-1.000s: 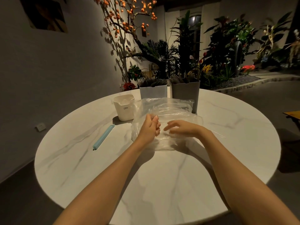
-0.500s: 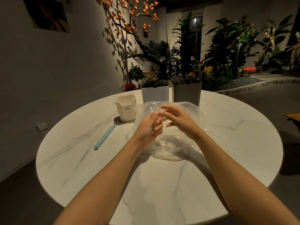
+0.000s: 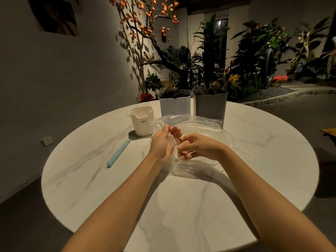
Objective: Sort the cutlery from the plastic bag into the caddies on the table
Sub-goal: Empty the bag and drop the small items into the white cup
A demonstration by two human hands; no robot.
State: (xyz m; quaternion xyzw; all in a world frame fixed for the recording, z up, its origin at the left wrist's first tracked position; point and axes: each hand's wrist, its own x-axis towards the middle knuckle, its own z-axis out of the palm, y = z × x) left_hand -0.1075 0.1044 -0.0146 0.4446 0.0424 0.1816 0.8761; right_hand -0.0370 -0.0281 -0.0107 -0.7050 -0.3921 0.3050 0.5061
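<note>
Left hand [image 3: 162, 142]: grip closed on a clear plastic spoon [image 3: 163, 130], bowl end sticking up past the fingers toward the white caddy [image 3: 142, 120], handle running down through the palm. Right hand [image 3: 197, 147]: fingers loosely curled, nothing visibly in them, grip released, hovering just beside the left hand and over the bag [image 3: 196, 128].

Bag is clear, crumpled, lying flat on the counter [image 3: 91, 171] under and behind both hands. Contents hard to make out, all transparent. One clear fork [image 3: 244, 151] lies on the counter just right of the bag, outside it.

Caddies: white one, marked CRBW, left of the bag. Light grey caddy [image 3: 175, 106] and dark grey caddy [image 3: 211, 104] stand side by side behind the bag, both filled with dark cutlery, type not readable.

Blue bag clip [image 3: 118, 154] lies on the counter left of the hands, apart from everything.

Counter is round, white marble look. Plants and a tree with orange fruit behind it.
</note>
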